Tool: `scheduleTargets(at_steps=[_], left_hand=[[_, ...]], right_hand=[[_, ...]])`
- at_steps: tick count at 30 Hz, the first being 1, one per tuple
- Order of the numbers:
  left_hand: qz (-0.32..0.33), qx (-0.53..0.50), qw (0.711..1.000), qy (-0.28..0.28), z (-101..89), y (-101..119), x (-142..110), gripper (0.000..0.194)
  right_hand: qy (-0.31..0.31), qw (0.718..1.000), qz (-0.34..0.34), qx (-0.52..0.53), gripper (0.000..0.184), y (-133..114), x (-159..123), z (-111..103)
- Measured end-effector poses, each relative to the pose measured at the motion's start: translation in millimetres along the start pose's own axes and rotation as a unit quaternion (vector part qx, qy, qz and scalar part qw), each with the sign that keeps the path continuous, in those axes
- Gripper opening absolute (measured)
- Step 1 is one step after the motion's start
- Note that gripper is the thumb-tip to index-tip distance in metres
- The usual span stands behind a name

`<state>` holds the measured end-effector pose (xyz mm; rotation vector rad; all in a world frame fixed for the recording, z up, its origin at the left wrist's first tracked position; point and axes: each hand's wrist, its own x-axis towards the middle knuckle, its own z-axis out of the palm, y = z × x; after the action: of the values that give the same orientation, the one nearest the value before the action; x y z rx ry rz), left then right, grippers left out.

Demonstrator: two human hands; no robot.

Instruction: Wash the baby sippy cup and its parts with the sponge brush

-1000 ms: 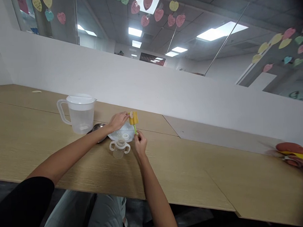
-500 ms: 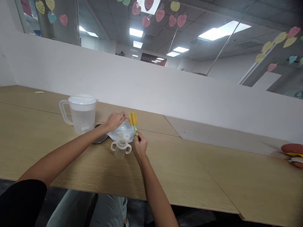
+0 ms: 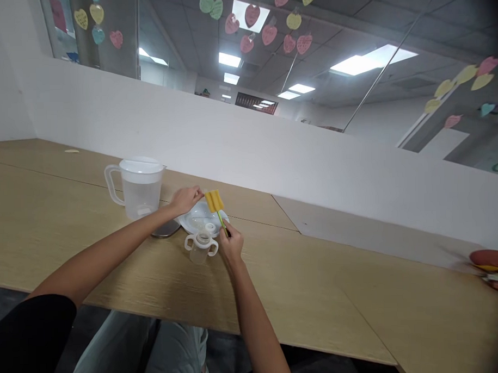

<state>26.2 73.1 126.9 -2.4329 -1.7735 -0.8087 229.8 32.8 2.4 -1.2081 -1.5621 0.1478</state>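
My right hand (image 3: 231, 242) grips the green handle of a sponge bottle brush (image 3: 214, 202), whose yellow sponge head points up and left. My left hand (image 3: 185, 199) is raised just beside the sponge, and its fingertips pinch a small pale piece (image 3: 204, 192), too small to identify. Under both hands lies a clear plastic dome lid (image 3: 200, 216). Nearer me stands a small clear bottle with two handles (image 3: 200, 247), and a white ring collar (image 3: 210, 228) sits just beyond it, partly against the lid.
A plastic jug with a white lid (image 3: 139, 188) and a metal dish (image 3: 166, 230) stand left of my left forearm on the wooden table (image 3: 302, 293). At the far right edge, another person's blurred hand (image 3: 493, 269) holds something red and yellow. A white partition (image 3: 214, 138) runs behind.
The sponge head has tilted left and now sits closer to my left hand. The whole view has shifted slightly as my head moved, and the other person's hand has moved toward the right edge.
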Motion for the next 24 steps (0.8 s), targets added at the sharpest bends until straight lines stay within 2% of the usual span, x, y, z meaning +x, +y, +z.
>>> scheduleTargets(at_steps=[3,8,11,14,21,24], left_hand=[[0.009,-0.024,1.0,-0.004,2.4,-10.1,-5.2,0.031],[-0.041,0.002,0.999,-0.014,-0.8,-37.8,-8.9,0.03],[-0.08,0.09,0.991,-0.064,-3.6,-56.3,-11.3,0.032],[-0.109,0.148,0.976,-0.115,1.5,-69.1,-16.5,0.032],[-0.105,0.164,0.966,-0.169,32.8,-76.6,-28.3,0.017],[-0.093,0.17,0.967,-0.166,36.0,-74.1,-26.5,0.017]], right_hand=[[-0.014,0.997,0.027,-0.066,0.047,-4.0,0.5,-1.4],[0.015,0.994,0.074,-0.077,0.049,-4.1,3.3,-1.9],[0.025,0.994,0.086,-0.068,0.05,-3.4,4.2,-1.4],[0.025,0.993,0.09,-0.072,0.051,-3.4,4.7,-0.9],[0.011,0.99,0.112,-0.081,0.051,-3.0,5.2,-1.8],[0.006,0.989,0.117,-0.086,0.051,-3.1,5.2,-2.1]])
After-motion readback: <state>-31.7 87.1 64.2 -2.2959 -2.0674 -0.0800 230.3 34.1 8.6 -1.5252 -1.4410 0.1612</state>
